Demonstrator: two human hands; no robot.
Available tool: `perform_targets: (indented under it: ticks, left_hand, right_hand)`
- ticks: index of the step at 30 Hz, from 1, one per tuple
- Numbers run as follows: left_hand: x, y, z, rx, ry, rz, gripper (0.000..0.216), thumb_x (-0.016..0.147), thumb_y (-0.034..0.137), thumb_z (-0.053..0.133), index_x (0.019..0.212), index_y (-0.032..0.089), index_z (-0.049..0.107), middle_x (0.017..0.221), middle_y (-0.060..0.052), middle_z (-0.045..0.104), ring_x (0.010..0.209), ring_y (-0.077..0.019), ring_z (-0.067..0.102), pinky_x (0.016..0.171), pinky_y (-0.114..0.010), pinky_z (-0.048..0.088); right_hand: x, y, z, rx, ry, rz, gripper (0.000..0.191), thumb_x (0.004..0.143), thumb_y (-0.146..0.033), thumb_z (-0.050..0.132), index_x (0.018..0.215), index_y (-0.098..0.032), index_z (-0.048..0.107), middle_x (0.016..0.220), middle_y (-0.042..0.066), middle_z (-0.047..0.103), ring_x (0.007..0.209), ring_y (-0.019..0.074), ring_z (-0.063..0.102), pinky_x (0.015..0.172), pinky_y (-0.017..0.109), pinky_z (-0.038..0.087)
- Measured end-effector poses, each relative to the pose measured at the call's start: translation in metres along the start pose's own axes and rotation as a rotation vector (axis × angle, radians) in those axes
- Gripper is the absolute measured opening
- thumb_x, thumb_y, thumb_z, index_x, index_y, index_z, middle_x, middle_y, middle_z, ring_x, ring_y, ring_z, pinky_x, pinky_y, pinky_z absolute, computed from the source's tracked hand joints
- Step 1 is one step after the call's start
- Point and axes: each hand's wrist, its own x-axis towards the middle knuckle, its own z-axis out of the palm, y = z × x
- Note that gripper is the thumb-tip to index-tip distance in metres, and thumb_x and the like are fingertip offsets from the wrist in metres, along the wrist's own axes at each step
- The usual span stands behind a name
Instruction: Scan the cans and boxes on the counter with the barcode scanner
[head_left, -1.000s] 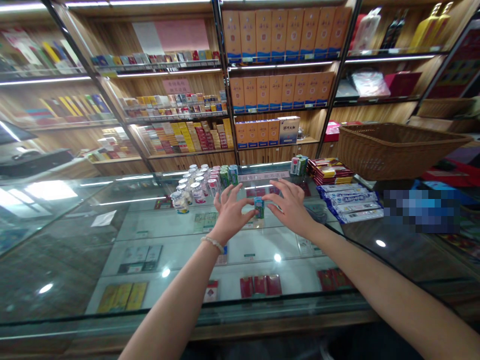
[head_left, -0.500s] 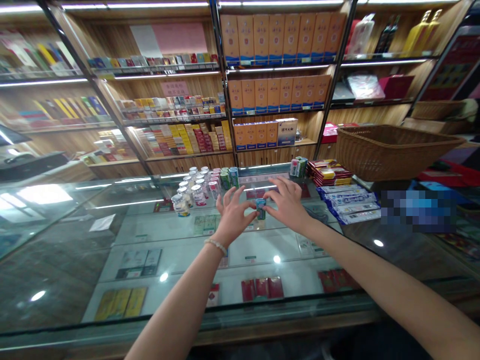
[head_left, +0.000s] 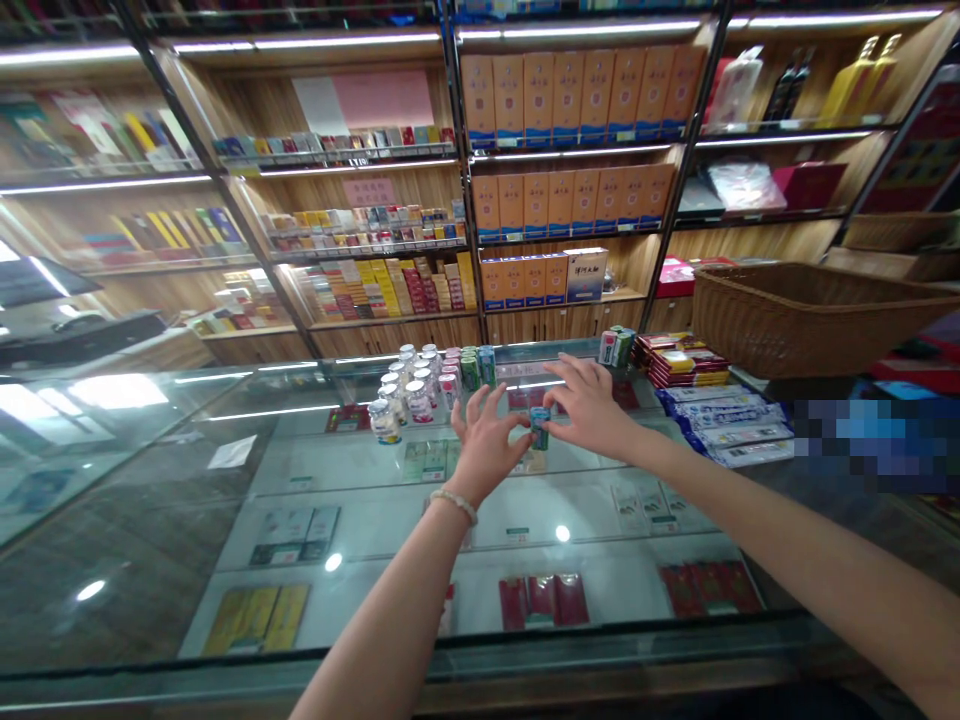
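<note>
A small blue-green cylindrical container [head_left: 539, 432] stands upright between my two hands, over the glass counter [head_left: 480, 535]. My left hand [head_left: 486, 440], with a beaded bracelet at the wrist, pinches its left side between thumb and index finger; the other fingers fan upward. From the right, my right hand [head_left: 589, 405] grips the same container with thumb and index finger. Beyond my left hand are white-capped jars [head_left: 385, 422] in rows. Beside them stand pink containers [head_left: 448, 388], green ones [head_left: 469, 368] and blue ones [head_left: 487, 363] of similar shape.
At the right of the counter lie blue-and-white packets [head_left: 724, 425], a stack of red-and-yellow packs [head_left: 682, 360] and a wicker basket [head_left: 810, 320]. More small cylinders [head_left: 616, 347] stand at the back edge. Shelves with orange boxes [head_left: 566, 205] line the wall. Flat packs [head_left: 544, 600] show beneath the glass.
The view has tilted up a little and turned slightly left, so everything sits lower and further right. Both hands stay at the small container, their fingertips slightly closer around it.
</note>
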Motion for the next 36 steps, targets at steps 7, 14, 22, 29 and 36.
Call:
perform_targets:
  ticks: [7, 14, 22, 29, 36]
  left_hand:
    - [0.002, -0.006, -0.003, 0.065, 0.095, -0.221, 0.022, 0.088, 0.033, 0.071, 0.109, 0.029, 0.076, 0.162, -0.012, 0.046, 0.153, -0.0395, 0.031, 0.122, -0.075, 0.01]
    - [-0.002, -0.012, 0.005, 0.157, 0.186, -0.309, 0.046, 0.083, 0.022, 0.064, 0.128, 0.023, 0.063, 0.167, -0.019, 0.036, 0.154, -0.0388, 0.031, 0.122, -0.073, 0.016]
    - [-0.006, -0.011, 0.01, 0.207, 0.063, -0.272, 0.06, 0.085, 0.029, 0.066, 0.144, 0.02, 0.056, 0.168, -0.02, 0.034, 0.156, -0.04, 0.027, 0.124, -0.073, 0.014]
    - [-0.008, -0.014, 0.016, 0.235, 0.032, -0.249, 0.062, 0.086, 0.032, 0.07, 0.145, 0.024, 0.057, 0.167, -0.018, 0.037, 0.154, -0.0402, 0.03, 0.123, -0.072, 0.018]
    - [-0.008, -0.01, 0.014, 0.29, -0.06, -0.266, 0.06, 0.092, 0.035, 0.064, 0.149, 0.022, 0.055, 0.169, -0.017, 0.034, 0.156, -0.0374, 0.028, 0.124, -0.071, 0.018]
  right_hand:
    - [0.039, 0.005, 0.021, 0.032, 0.005, 0.009, 0.019, 0.085, -0.041, 0.073, 0.095, -0.024, 0.073, 0.156, 0.012, 0.053, 0.152, 0.0361, 0.033, 0.117, 0.064, 0.025]
    - [0.077, -0.003, 0.056, 0.046, 0.001, 0.017, 0.019, 0.085, -0.038, 0.072, 0.097, -0.023, 0.074, 0.158, 0.012, 0.051, 0.152, 0.0332, 0.033, 0.12, 0.061, 0.023]
    - [0.097, -0.004, 0.079, 0.058, 0.056, 0.036, 0.016, 0.088, -0.034, 0.07, 0.099, -0.022, 0.073, 0.157, 0.014, 0.051, 0.151, 0.0338, 0.035, 0.119, 0.062, 0.024]
    - [0.103, -0.003, 0.09, 0.042, 0.093, 0.054, 0.019, 0.092, -0.032, 0.066, 0.106, -0.022, 0.072, 0.156, 0.015, 0.053, 0.15, 0.033, 0.036, 0.12, 0.06, 0.024]
    - [0.109, -0.004, 0.101, 0.004, 0.1, 0.105, 0.022, 0.096, -0.034, 0.06, 0.111, -0.023, 0.072, 0.154, 0.014, 0.054, 0.148, 0.0325, 0.036, 0.118, 0.058, 0.024]
